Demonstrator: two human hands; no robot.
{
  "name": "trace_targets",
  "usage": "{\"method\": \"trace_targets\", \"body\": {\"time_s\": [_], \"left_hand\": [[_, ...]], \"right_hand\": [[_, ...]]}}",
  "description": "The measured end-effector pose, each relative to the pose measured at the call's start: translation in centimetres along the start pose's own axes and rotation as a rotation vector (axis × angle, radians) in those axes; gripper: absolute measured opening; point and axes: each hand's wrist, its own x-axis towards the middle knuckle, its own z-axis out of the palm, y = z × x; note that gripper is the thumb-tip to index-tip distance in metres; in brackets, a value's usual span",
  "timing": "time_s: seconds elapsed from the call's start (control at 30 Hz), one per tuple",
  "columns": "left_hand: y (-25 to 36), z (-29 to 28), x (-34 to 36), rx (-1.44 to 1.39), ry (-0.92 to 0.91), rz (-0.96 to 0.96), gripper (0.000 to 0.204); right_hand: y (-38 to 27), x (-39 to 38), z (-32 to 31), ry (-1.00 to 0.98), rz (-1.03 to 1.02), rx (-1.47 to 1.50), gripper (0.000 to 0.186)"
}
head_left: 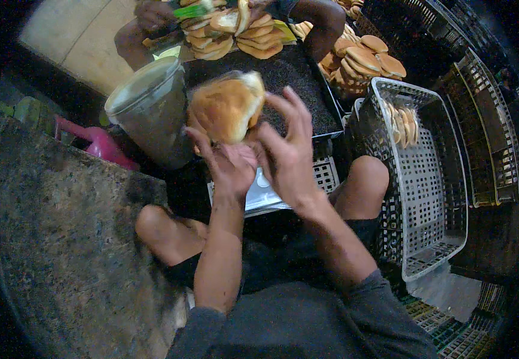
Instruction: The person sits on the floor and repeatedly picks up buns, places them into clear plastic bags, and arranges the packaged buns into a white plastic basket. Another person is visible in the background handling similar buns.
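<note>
A golden-brown bread bun (pixel 220 110) with a pale cut edge is up in front of me, smeared by motion. My left hand (pixel 232 164) grips it from below, with the thumb on its left side. Close to the bun's right edge is my right hand (pixel 289 152), its fingers stretched and apart; I cannot tell whether the fingertips touch the bread. Beneath my hands, a pale flat sheet or lid (pixel 265 194) lies over a white perforated crate (pixel 326 173). Behind the bun stands a shallow tray (pixel 295 90) with a dark, grainy surface.
A cloudy plastic bucket (pixel 152 113) stands left of the tray, beside a pink plastic vessel (pixel 107 146). Across from me, a co-worker's hands work with a green-handled tool (pixel 193 11) over piled buns (pixel 262 42). At right, a grey crate (pixel 418 197) contains a bag of buns (pixel 403 124).
</note>
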Motion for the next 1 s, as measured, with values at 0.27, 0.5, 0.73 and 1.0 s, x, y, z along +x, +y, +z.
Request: {"method": "trace_targets", "body": {"time_s": [0.27, 0.5, 0.73, 1.0], "left_hand": [[-9.1, 4.1, 3.3, 0.064, 0.478, -0.058, 0.057], [-9.7, 6.2, 2.7, 0.836, 0.314, 0.223, 0.077], [-5.6, -6.5, -1.0, 2.335, -0.067, -0.492, 0.052], [-5.2, -13.0, -3.9, 2.351, -0.161, -1.058, 0.054]], "right_hand": [[0.4, 2.0, -14.2, -0.06, -0.217, -0.321, 0.047], [6.9, 2.5, -17.2, -0.463, 0.053, -0.66, 0.056], [25.3, -2.2, -31.9, -0.137, 0.828, -0.929, 0.043], [43.9, -3.5, -29.1, -0.161, 0.751, -0.375, 0.067]]}}
